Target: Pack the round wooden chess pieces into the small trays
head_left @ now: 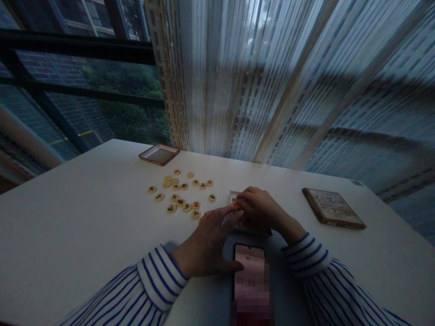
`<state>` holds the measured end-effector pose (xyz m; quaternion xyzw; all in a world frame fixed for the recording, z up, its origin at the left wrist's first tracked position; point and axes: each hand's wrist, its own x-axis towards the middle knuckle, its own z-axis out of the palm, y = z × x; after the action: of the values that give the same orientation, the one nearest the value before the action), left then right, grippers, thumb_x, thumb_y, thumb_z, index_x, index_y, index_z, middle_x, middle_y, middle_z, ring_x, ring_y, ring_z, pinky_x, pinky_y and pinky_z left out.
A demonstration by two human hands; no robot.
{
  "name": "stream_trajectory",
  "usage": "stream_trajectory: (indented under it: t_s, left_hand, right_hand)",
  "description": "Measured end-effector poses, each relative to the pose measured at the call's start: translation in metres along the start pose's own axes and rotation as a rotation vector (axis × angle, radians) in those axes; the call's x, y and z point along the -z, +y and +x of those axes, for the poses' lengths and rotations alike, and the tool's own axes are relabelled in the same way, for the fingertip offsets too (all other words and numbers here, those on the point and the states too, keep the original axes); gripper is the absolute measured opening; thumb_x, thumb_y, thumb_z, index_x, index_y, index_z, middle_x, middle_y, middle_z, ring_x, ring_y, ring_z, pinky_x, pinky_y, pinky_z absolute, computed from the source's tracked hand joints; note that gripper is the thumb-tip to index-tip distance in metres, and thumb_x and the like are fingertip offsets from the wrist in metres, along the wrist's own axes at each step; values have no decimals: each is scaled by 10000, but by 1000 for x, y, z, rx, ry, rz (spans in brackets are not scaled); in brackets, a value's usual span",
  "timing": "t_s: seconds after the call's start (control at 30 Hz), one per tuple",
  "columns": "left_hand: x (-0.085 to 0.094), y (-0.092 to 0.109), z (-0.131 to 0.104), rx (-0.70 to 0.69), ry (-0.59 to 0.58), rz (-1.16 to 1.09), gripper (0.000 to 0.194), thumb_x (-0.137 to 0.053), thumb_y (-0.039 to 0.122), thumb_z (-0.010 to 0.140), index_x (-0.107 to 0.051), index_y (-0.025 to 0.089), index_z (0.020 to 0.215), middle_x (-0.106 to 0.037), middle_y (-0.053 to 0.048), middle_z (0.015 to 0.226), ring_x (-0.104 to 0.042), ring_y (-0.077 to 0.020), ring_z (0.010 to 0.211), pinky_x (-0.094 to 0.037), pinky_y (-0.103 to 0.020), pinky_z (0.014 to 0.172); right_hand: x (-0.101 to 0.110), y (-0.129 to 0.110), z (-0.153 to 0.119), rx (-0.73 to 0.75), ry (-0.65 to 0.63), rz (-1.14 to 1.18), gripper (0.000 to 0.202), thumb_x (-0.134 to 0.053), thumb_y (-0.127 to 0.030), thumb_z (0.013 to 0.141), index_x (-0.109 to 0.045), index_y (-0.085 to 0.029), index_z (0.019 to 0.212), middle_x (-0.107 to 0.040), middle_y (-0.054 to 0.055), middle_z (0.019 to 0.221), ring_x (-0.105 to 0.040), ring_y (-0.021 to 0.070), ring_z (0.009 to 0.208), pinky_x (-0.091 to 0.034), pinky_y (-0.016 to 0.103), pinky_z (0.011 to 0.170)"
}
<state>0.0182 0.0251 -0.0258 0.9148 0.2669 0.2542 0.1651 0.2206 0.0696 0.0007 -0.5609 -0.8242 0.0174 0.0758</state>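
An open box sits in front of me with red-marked Chinese chess pieces inside, mostly covered by my hands. My right hand curves over the box, its fingers bent at a Chinese chess piece with a red character; its thumb is hidden. From the left, my left hand reaches to the box's near left side. Its fingertips are beside that piece, and its thumb is spread away above the phone. To the left, many round wooden pieces lie scattered, most with black characters, a few red, some blank side up.
A phone showing a timer lies nearest me, below the box. An empty shallow box lid or tray stands at the table's far left. A flat closed box lies at the right. Curtains and a window border the white table.
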Motion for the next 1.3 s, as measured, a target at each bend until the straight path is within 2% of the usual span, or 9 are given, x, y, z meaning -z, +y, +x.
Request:
stream_trajectory:
  t_s: [0.13,0.3,0.43,0.8,0.87,0.97,1.03,1.2,1.3]
  left_hand:
    - [3,-3,2,52,68,25,869,-706,384,653,-230,214,1360,-392,-152,1319,-374,-298,1201,-361,-477,980]
    - [2,-16,5,228,295,69,436,-541,266,806,-429,180,1218,-547,-127,1160,-494,-263,1092,-409,-468,936]
    - [4,-21,8,316,391,68,337,-532,208,797,-502,175,1131,-597,-106,1083,-542,-239,1027,-443,-440,894]
    - [6,-21,9,346,379,70,329,-539,205,790,-518,145,1113,-614,-108,1054,-558,-228,995,-457,-404,866]
    - [7,-20,9,350,383,63,273,-536,202,789,-538,153,1058,-624,-96,995,-567,-222,949,-472,-388,824]
    - [11,-17,10,367,365,61,71,-524,188,789,-573,168,837,-624,-61,830,-575,-203,825,-480,-354,742]
    - [13,-16,10,374,351,70,67,-521,183,786,-558,177,730,-607,-41,754,-569,-190,760,-472,-333,697]
    - [16,-16,11,389,345,69,80,-524,179,774,-552,183,699,-601,-30,719,-562,-179,725,-454,-296,632]
    - [15,-17,11,399,342,68,76,-521,179,775,-565,181,713,-609,-34,727,-563,-179,726,-450,-296,632]
  right_hand:
    - [0,0,-1,0,0,4,278,-425,-293,883,-655,-180,991,-638,87,995,-580,193,898,-416,295,797]
    - [2,-2,-3,15,-41,9,262,-441,-264,879,-652,-196,1018,-623,87,1041,-572,180,908,-403,284,808]
    - [4,-4,-4,19,-78,27,265,-455,-269,876,-653,-205,1038,-621,83,1055,-565,183,929,-394,287,820]
    - [5,-5,-4,24,-64,18,252,-462,-253,867,-656,-203,1020,-625,83,1052,-565,190,923,-389,297,805]
    - [4,-5,-3,24,-30,18,240,-458,-244,868,-657,-190,991,-634,87,1023,-570,180,903,-391,285,794]
    - [3,-5,-2,7,52,19,233,-439,-239,872,-660,-169,899,-651,82,919,-574,168,850,-392,267,756]
    - [3,-5,-1,-14,94,26,230,-436,-235,866,-654,-164,854,-654,71,857,-573,163,814,-389,258,729]
    - [10,-3,-3,-89,182,78,205,-445,-221,846,-642,-165,840,-665,55,819,-575,159,766,-379,253,685]
    - [16,1,-5,-110,191,105,199,-453,-224,839,-643,-166,839,-667,51,817,-578,158,753,-381,252,671]
